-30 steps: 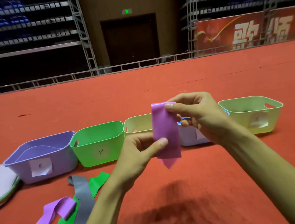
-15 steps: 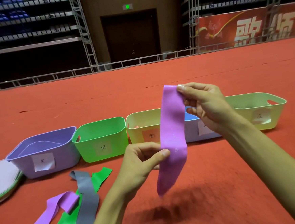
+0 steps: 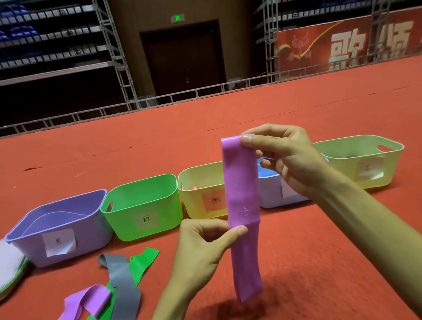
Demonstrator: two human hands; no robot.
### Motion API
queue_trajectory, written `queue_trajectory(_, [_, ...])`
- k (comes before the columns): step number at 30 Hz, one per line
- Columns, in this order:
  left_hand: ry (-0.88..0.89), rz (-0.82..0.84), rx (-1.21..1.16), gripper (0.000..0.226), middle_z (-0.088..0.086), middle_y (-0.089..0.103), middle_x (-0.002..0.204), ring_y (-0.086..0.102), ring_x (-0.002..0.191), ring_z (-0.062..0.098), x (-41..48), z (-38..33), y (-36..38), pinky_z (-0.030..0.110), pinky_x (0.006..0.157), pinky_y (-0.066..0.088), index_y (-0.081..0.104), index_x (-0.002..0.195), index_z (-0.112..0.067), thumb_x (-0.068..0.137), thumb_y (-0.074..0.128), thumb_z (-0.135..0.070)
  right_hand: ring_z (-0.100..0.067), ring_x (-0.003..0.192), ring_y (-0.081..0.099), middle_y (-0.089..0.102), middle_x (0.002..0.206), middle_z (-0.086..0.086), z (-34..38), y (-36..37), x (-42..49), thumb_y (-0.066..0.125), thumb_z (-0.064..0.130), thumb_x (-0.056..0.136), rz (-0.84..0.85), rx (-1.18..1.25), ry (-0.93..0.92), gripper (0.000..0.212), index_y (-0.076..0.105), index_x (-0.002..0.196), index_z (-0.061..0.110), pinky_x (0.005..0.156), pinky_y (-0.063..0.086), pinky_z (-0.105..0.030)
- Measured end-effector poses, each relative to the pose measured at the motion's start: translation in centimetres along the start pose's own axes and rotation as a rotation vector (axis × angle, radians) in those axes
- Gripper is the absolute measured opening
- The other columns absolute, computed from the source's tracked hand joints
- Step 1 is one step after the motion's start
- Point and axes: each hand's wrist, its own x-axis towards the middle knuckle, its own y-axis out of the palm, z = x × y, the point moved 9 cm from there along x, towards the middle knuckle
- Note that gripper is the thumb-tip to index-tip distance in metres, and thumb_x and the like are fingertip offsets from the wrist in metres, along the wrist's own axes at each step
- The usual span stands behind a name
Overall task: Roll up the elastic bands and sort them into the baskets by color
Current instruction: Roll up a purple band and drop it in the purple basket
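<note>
Right hand (image 3: 288,158) is pinching the top edge of the purple band (image 3: 242,207) between thumb and forefinger. Left hand (image 3: 206,246) is pinching the same band lower down, near mid-length, thumb on the near face and the other fingers curling behind. Both are holding it in the air over the red carpet (image 3: 314,265).

Right forearm is reaching in from the lower right, its hand sitting above the left one; left forearm is rising from the bottom edge.

The band is covering part of the yellow basket (image 3: 194,186) behind the grip. Band and right hand together are hiding much of the pale blue basket (image 3: 270,193). Left of the grip, the loose grey band (image 3: 122,293), green band (image 3: 142,263) and second purple band (image 3: 73,312) are lying overlapped and running out of frame at the bottom.

The held band's long axis is running vertically: upper end at the right fingertips, lower end hanging free below the left grip.
</note>
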Motion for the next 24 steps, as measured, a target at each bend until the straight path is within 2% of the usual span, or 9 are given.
queue_trajectory(2, [0.002, 0.005, 0.023, 0.010, 0.013, 0.079, 0.084, 0.068, 0.079, 0.019, -0.1, 0.1, 0.0, 0.055, 0.080, 0.058, 0.083, 0.082, -0.010, 0.084, 0.082, -0.020, -0.008, 0.069, 0.058, 0.071, 0.079, 0.003, -0.2, 0.1, -0.1, 0.082, 0.028, 0.067, 0.012, 0.001, 0.026, 0.017, 0.079, 0.083, 0.021, 0.067, 0.040, -0.024])
queue_trajectory(4, [0.012, 0.007, 0.057, 0.010, 0.009, 0.079, 0.081, 0.065, 0.075, 0.013, -0.2, 0.0, -0.2, 0.042, 0.072, 0.056, 0.083, 0.081, -0.010, 0.087, 0.080, -0.017, -0.010, 0.076, 0.061, 0.073, 0.084, 0.002, -0.6, 0.4, -0.1, 0.082, 0.028, 0.063, 0.037, 0.023, 0.052, 0.022, 0.080, 0.084, 0.022, 0.076, 0.042, -0.028])
queue_trajectory(6, [0.021, 0.026, 0.092, 0.009, 0.004, 0.080, 0.081, 0.066, 0.075, 0.010, -0.3, 0.1, -0.2, 0.034, 0.071, 0.055, 0.083, 0.082, -0.013, 0.089, 0.078, -0.014, -0.011, 0.079, 0.065, 0.075, 0.086, 0.000, -0.8, 0.6, -0.1, 0.081, 0.023, 0.063, 0.054, 0.074, 0.066, 0.024, 0.080, 0.087, 0.019, 0.080, 0.045, -0.029])
queue_trajectory(9, [0.031, 0.089, 0.131, 0.006, 0.001, 0.081, 0.092, 0.073, 0.086, 0.017, -0.2, 0.0, 0.3, 0.046, 0.085, 0.060, 0.083, 0.093, -0.017, 0.090, 0.078, -0.014, -0.011, 0.082, 0.067, 0.074, 0.088, 0.000, -0.9, 1.0, -0.4, 0.080, 0.016, 0.065, 0.058, 0.104, 0.063, 0.029, 0.078, 0.094, 0.016, 0.079, 0.046, -0.029])
queue_trajectory(10, [0.047, 0.078, 0.142, 0.008, 0.000, 0.080, 0.094, 0.075, 0.090, 0.019, -0.1, -0.6, 0.3, 0.045, 0.087, 0.060, 0.082, 0.095, -0.018, 0.088, 0.080, -0.015, -0.011, 0.083, 0.066, 0.074, 0.088, 0.000, -1.0, 1.1, -0.5, 0.081, 0.016, 0.064, 0.054, 0.102, 0.060, 0.030, 0.078, 0.095, 0.016, 0.080, 0.045, -0.030])
queue_trajectory(14, [0.184, -0.163, 0.024, 0.020, -0.004, 0.079, 0.091, 0.073, 0.085, 0.010, 1.2, -5.3, -1.2, 0.029, 0.080, 0.057, 0.079, 0.097, -0.020, 0.081, 0.079, -0.032, -0.018, 0.085, 0.066, 0.073, 0.090, -0.007, -1.4, 1.5, -0.7, 0.083, 0.017, 0.062, 0.033, 0.121, 0.041, 0.032, 0.079, 0.093, 0.015, 0.082, 0.045, -0.037])
queue_trajectory(17, [0.247, -0.234, -0.062, 0.024, 0.001, 0.079, 0.088, 0.072, 0.084, 0.014, 2.6, -8.4, -2.1, 0.040, 0.077, 0.061, 0.080, 0.094, -0.018, 0.086, 0.077, -0.040, -0.022, 0.088, 0.066, 0.073, 0.096, -0.015, -1.6, 2.0, -0.9, 0.084, 0.015, 0.064, 0.046, 0.121, 0.012, 0.031, 0.078, 0.095, 0.013, 0.077, 0.048, -0.034])
queue_trajectory(20, [0.266, -0.266, -0.073, 0.022, 0.007, 0.079, 0.083, 0.073, 0.078, 0.018, 3.6, -9.9, -2.5, 0.046, 0.075, 0.062, 0.081, 0.089, -0.011, 0.082, 0.078, -0.031, -0.026, 0.089, 0.069, 0.074, 0.098, -0.020, -1.5, 2.2, -1.1, 0.082, 0.010, 0.066, 0.052, 0.144, -0.027, 0.031, 0.076, 0.097, 0.010, 0.075, 0.056, -0.032])
queue_trajectory(24, [0.238, -0.254, -0.075, 0.014, 0.009, 0.079, 0.082, 0.073, 0.078, 0.019, 4.1, -10.1, -2.8, 0.048, 0.079, 0.061, 0.082, 0.087, -0.008, 0.081, 0.081, -0.021, -0.026, 0.087, 0.072, 0.076, 0.092, -0.018, -0.8, 2.0, -1.3, 0.082, -0.001, 0.069, 0.040, 0.086, -0.135, 0.034, 0.075, 0.101, 0.004, 0.076, 0.058, -0.031])
